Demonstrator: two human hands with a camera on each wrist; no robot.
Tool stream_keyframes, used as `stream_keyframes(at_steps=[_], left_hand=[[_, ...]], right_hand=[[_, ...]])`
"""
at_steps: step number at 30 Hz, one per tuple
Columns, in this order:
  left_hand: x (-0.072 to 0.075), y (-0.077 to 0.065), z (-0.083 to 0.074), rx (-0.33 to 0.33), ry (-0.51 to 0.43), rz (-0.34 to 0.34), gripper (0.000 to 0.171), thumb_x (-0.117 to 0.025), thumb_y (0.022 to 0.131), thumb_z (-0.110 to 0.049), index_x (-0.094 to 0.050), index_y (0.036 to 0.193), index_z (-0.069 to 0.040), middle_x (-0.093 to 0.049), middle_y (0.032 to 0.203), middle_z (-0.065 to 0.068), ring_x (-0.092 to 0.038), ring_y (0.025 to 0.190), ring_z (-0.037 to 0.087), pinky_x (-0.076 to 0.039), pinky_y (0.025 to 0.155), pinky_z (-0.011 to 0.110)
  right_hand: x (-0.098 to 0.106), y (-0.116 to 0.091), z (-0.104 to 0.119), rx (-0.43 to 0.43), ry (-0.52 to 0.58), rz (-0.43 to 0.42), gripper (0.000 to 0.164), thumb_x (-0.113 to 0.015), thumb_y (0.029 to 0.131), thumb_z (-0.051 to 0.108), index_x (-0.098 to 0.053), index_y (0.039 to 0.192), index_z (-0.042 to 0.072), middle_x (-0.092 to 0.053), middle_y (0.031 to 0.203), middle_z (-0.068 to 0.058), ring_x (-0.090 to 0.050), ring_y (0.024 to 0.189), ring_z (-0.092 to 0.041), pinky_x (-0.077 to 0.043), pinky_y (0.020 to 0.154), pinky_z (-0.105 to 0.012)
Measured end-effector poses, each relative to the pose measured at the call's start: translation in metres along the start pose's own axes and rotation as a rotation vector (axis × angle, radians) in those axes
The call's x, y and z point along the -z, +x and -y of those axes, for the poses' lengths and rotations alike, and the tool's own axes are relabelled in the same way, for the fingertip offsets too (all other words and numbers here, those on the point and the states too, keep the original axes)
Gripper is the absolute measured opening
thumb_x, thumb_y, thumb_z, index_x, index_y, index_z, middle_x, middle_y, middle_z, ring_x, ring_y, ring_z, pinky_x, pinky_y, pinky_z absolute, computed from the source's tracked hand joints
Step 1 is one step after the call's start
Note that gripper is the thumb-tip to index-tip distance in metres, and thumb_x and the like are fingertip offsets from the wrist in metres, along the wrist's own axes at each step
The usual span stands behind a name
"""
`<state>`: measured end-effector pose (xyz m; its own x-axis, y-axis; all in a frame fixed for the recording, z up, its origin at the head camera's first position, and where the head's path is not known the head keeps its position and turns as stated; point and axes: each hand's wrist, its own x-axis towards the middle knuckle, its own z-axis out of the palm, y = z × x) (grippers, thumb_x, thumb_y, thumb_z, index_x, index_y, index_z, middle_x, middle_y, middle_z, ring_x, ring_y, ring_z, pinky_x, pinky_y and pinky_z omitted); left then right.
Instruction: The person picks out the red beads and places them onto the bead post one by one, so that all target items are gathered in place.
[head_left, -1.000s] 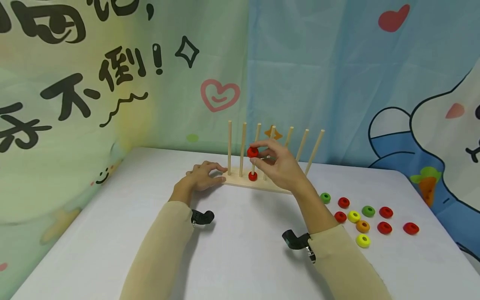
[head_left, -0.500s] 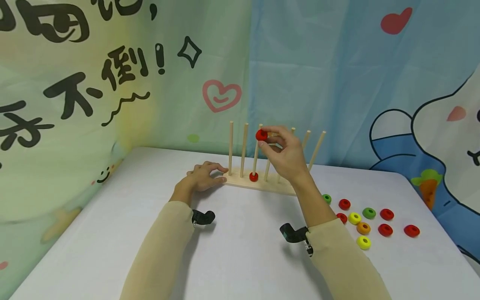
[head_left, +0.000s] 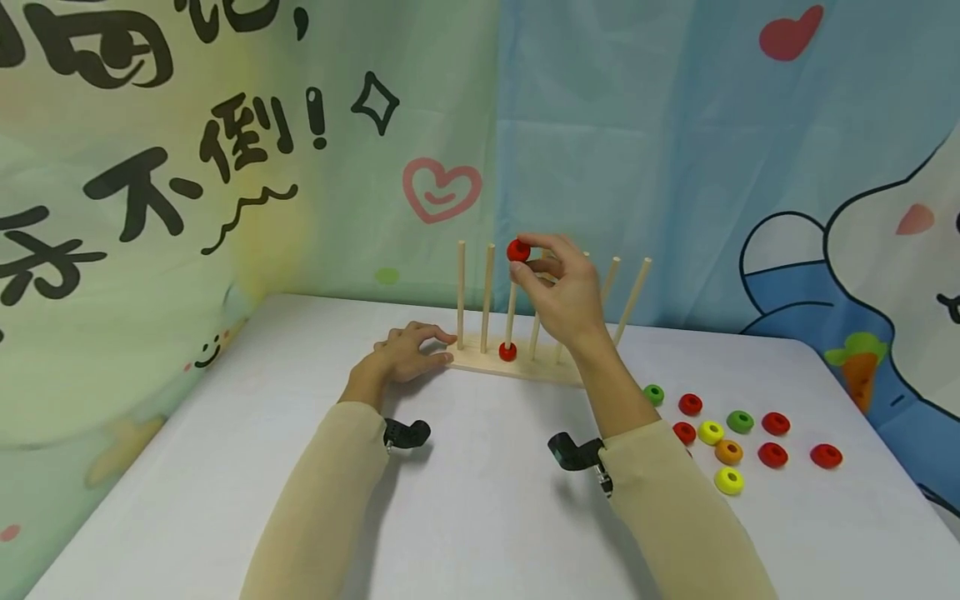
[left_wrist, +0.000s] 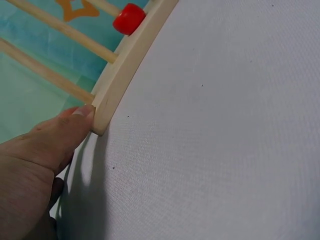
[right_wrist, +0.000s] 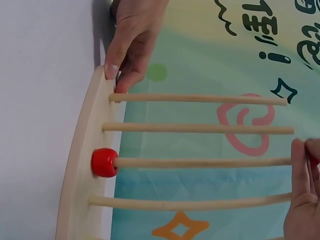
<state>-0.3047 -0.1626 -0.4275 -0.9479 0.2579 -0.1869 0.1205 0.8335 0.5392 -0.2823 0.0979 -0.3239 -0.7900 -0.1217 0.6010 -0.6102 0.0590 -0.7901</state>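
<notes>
A wooden peg stand (head_left: 487, 362) with several upright pegs lies across the back of the table. My left hand (head_left: 405, 352) pinches the left end of its base, thumb in front and a finger behind, as the right wrist view shows. Between thumb and fingertips my right hand (head_left: 568, 292) holds a red bead (head_left: 518, 251) at the top of the third peg from the left. Whether the peg's tip is inside that bead is hard to tell. Another red bead (right_wrist: 104, 162) sits at the bottom of the same peg. My right hand covers parts of the pegs behind it.
Several loose beads are spread on the table right of the stand: red ones (head_left: 773, 454), green ones (head_left: 740, 422), yellow ones (head_left: 729, 481) and an orange one (head_left: 728, 452). A printed cloth backdrop (head_left: 600, 150) hangs close behind the table.
My right hand has risen with the red bead, from partway up the third peg to its top. The left hand stays on the stand's end, and the lower red bead has not moved.
</notes>
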Motion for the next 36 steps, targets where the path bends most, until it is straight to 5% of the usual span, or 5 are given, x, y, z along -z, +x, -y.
stream_keyframes(at_steps=[11, 20, 28, 36], left_hand=[[0.001, 0.000, -0.001, -0.002, -0.002, 0.000, 0.041, -0.061, 0.099, -0.051, -0.061, 0.139, -0.040, -0.032, 0.164, 0.004, -0.027, 0.148, 0.040, -0.023, 0.112, 0.067], [-0.001, 0.002, 0.002, 0.006, -0.001, 0.008, 0.042, -0.061, 0.099, -0.051, -0.060, 0.140, -0.040, -0.032, 0.165, 0.004, -0.026, 0.148, 0.041, -0.023, 0.112, 0.066], [-0.004, 0.002, 0.004, 0.011, -0.012, 0.010, 0.041, -0.060, 0.099, -0.054, -0.060, 0.138, -0.043, -0.030, 0.165, 0.002, -0.025, 0.148, 0.040, -0.023, 0.112, 0.067], [-0.001, 0.002, 0.001, 0.004, -0.007, 0.013, 0.041, -0.060, 0.100, -0.051, -0.060, 0.139, -0.040, -0.031, 0.165, 0.003, -0.025, 0.148, 0.040, -0.022, 0.113, 0.067]], right_hand=[[-0.008, 0.006, 0.006, -0.027, -0.147, -0.079, 0.032, -0.068, 0.096, -0.001, -0.067, 0.128, 0.002, -0.058, 0.118, -0.015, -0.074, 0.090, -0.030, -0.060, 0.077, -0.026], [-0.007, 0.007, 0.011, -0.120, -0.158, -0.059, 0.044, -0.066, 0.097, 0.001, -0.063, 0.140, 0.009, -0.055, 0.133, -0.014, -0.074, 0.093, -0.033, -0.061, 0.077, -0.034], [-0.004, -0.003, 0.007, -0.064, -0.180, -0.052, 0.038, -0.067, 0.098, 0.007, -0.063, 0.136, 0.009, -0.056, 0.132, -0.008, -0.074, 0.076, -0.023, -0.060, 0.065, -0.026], [0.000, -0.021, 0.007, -0.013, -0.150, -0.002, 0.036, -0.066, 0.097, 0.004, -0.062, 0.133, 0.004, -0.057, 0.127, -0.011, -0.073, 0.081, -0.031, -0.061, 0.071, -0.030]])
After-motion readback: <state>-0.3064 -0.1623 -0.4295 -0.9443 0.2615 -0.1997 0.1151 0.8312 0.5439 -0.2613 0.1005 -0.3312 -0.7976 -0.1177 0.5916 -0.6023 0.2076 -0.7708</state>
